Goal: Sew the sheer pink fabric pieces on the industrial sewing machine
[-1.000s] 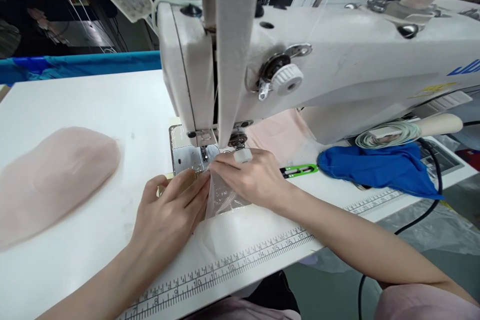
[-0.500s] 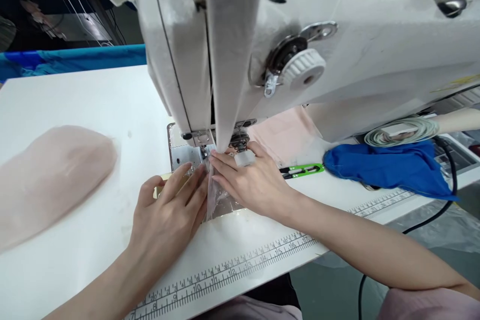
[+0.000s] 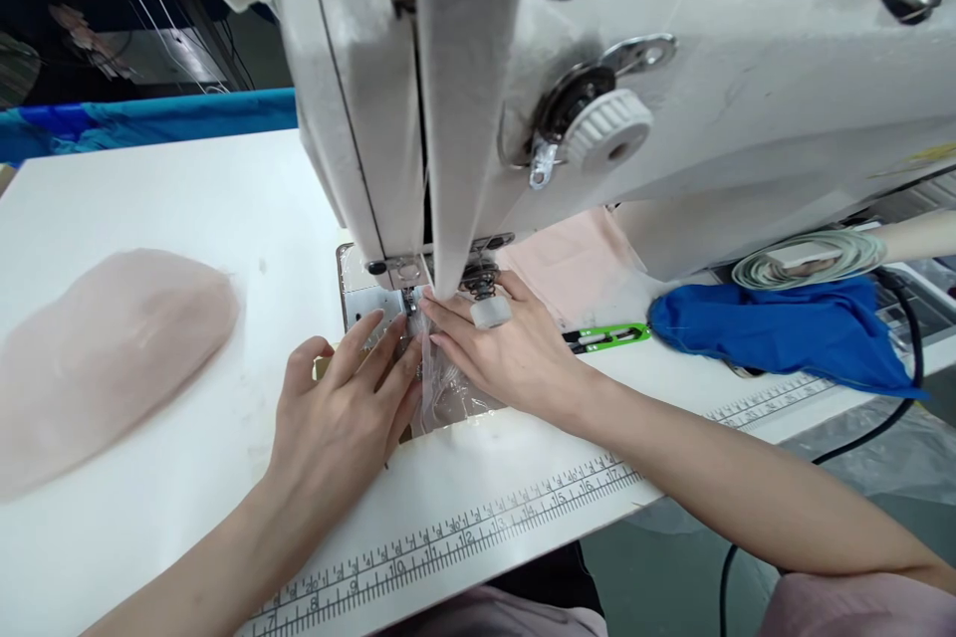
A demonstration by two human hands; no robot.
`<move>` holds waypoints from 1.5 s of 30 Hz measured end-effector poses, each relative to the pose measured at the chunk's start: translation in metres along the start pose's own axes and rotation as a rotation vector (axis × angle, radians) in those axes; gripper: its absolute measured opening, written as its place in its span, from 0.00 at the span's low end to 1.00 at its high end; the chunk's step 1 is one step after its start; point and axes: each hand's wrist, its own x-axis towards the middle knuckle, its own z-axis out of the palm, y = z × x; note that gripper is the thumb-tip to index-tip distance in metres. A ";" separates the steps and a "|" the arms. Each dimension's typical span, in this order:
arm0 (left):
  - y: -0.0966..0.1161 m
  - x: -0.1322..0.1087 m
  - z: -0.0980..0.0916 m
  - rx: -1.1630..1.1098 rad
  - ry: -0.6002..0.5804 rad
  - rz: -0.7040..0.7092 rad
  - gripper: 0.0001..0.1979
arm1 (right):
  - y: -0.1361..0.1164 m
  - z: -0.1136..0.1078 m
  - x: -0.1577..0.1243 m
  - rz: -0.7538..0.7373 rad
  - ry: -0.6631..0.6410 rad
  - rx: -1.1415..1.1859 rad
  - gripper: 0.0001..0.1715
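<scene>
A strip of sheer pale fabric [image 3: 440,393] lies under the needle area of a white sewing machine [image 3: 351,100], running toward the table's front edge. My right hand [image 3: 515,343] rests on it from the right, fingers stretched out flat beside the presser foot [image 3: 411,301]. To the left of the foot, my left hand [image 3: 348,393] lies palm down with fingers spread, its fingertips at the metal needle plate [image 3: 362,304] and the strip's left edge. Part of the fabric is hidden under my fingers and the machine head.
Sheer pink fabric [image 3: 112,358] lies on the left of the white table. Behind my right hand are folded pink fabric [image 3: 575,264], green-handled thread snips [image 3: 608,336], blue cloth [image 3: 777,328] and a coiled pale band [image 3: 811,259]. A printed ruler [image 3: 448,545] follows the front edge.
The left hand's fingers have shifted slightly and spread a little wider, showing more of the sheer fabric between the hands. The right hand stays beside the presser foot. The whole view has moved slightly.
</scene>
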 end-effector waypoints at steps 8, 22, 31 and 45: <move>0.000 0.002 -0.002 0.012 -0.005 0.005 0.15 | 0.001 -0.002 0.000 0.017 -0.014 0.016 0.20; -0.004 0.002 0.001 -0.016 -0.014 -0.004 0.14 | 0.008 0.001 0.000 -0.019 -0.016 0.045 0.18; -0.002 0.000 0.000 -0.007 0.031 0.009 0.15 | 0.004 -0.018 -0.004 -0.024 0.091 0.110 0.15; -0.019 0.022 -0.006 -0.384 -0.201 0.018 0.15 | 0.004 -0.042 -0.009 0.202 -0.198 0.596 0.11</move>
